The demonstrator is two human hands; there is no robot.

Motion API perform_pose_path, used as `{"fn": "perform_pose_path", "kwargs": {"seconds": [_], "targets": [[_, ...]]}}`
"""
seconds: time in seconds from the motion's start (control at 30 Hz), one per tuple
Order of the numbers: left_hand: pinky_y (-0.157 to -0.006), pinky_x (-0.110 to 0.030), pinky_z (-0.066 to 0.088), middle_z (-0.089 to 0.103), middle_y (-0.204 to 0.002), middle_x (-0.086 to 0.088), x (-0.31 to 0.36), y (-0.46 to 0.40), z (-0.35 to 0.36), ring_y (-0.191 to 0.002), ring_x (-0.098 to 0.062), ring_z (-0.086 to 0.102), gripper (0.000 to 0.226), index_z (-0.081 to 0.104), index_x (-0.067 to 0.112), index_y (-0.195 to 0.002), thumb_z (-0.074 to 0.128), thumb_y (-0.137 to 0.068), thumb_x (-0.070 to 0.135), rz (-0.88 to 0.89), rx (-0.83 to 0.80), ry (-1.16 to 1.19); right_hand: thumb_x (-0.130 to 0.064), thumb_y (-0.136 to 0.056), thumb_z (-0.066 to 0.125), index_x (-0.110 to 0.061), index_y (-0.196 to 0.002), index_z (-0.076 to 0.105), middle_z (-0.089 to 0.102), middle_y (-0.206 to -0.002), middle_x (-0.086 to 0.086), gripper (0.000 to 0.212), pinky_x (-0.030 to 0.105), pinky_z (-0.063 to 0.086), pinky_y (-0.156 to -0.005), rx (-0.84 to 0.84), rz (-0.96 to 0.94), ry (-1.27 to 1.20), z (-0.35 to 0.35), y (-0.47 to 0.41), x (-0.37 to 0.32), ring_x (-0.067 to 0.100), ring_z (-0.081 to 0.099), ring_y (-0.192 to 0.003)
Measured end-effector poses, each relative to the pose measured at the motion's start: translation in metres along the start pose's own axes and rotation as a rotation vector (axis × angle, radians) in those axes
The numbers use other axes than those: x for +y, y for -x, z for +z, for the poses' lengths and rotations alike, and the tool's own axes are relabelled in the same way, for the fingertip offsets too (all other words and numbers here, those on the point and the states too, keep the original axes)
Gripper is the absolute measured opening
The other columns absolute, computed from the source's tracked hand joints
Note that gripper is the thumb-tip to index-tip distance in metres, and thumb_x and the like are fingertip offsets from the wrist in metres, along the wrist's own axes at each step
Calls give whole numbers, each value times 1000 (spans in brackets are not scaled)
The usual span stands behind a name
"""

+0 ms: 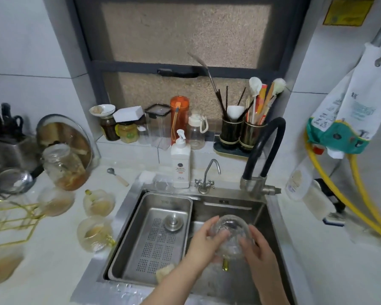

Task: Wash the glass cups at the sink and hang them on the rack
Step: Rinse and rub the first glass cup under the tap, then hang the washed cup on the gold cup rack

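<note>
Over the sink's right basin, both hands hold one glass cup between them. The left hand wraps its fingers around the cup's left side, and the right hand curls its fingers against the right side, thumb on the glass. The cup is clear and ribbed, with its gold handle pointing down toward the person.

Just left of the cup, a perforated steel tray fills the sink's left half, with a round metal plug lying on it. A black hose tap arches up behind the right basin, and a small chrome tap stands beside a white soap bottle on the back ledge.

On the counter to the left, three more cups with brownish residue sit near the sink edge. Beyond them lies a gold wire rack, blurred at the left edge. A large jar stands behind the cups.
</note>
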State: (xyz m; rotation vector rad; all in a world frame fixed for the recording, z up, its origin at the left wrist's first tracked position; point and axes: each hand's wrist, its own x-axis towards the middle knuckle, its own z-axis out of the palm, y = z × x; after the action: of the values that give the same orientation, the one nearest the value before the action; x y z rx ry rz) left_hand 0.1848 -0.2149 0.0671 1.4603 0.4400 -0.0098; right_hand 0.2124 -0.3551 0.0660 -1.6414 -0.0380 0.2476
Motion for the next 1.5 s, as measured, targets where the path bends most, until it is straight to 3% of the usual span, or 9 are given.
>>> {"fn": "perform_pose_path", "kwargs": {"seconds": [0.1,0.2,0.3,0.47,0.7,0.8,0.97,1.17,1.5], "targets": [[-79,-39,59,59,-109,-3,-3,4,4,-90,-17,65,50,51,32,-130,70,-84,28,-3,41,6,-14,-87,66,-18,-128,53,63,-114,-5,44,25,50,-88,-50,5,-12,-8,0,-1,8,63,-100],[-76,-41,59,60,-119,-9,-6,10,2,-94,-22,68,48,54,35,-126,73,-82,27,1,73,60,-4,-86,64,-22,-118,53,60,-95,-18,38,15,52,-73,-106,9,-60,-9,-1,-7,-9,62,-77],[-80,-40,57,59,-123,-8,-5,15,-5,-103,-25,66,42,56,40,-116,72,-83,20,12,106,125,-3,-84,66,-25,-117,55,63,-101,-14,40,31,47,-88,-123,4,-77,-2,1,-9,-4,58,-91],[-72,-34,60,59,-123,-2,1,31,-26,-100,-20,68,47,57,31,-122,71,-82,11,14,131,250,-13,-81,72,-26,-125,53,60,-121,-6,50,36,42,-101,-140,-37,-43,18,8,-12,13,56,-113],[-67,-27,56,57,-128,-3,4,76,-93,-113,-25,61,46,62,37,-118,78,-77,21,101,316,260,-18,-80,73,-36,-112,55,64,-111,-12,41,25,38,-90,-320,-106,51,79,34,-34,11,58,-111],[-66,-22,53,62,-124,4,6,108,-136,-107,-19,61,54,61,42,-119,77,-68,36,148,431,207,-20,-81,73,-31,-120,58,62,-118,-13,43,21,37,-83,-433,-120,37,122,54,-39,9,55,-114],[-80,-44,59,64,-118,8,0,165,-215,-97,-21,68,49,60,43,-117,78,-72,35,204,645,194,-13,-80,73,-37,-105,60,65,-108,-21,36,12,46,-75,-593,-129,-49,211,98,-39,-3,58,-107],[-80,-38,59,60,-121,3,-17,243,-314,-93,-17,68,48,56,33,-123,75,-80,29,236,831,195,-12,-77,75,-36,-105,61,65,-116,-9,39,45,50,-97,-699,-106,-89,319,171,-34,8,59,-113],[-83,-36,58,66,-118,6,-35,344,-462,-99,-18,69,43,59,27,-124,71,-83,20,270,963,237,-17,-81,73,-36,-106,59,66,-114,-12,35,44,48,-100,-906,-93,-45,476,270,-30,7,61,-111]]}}
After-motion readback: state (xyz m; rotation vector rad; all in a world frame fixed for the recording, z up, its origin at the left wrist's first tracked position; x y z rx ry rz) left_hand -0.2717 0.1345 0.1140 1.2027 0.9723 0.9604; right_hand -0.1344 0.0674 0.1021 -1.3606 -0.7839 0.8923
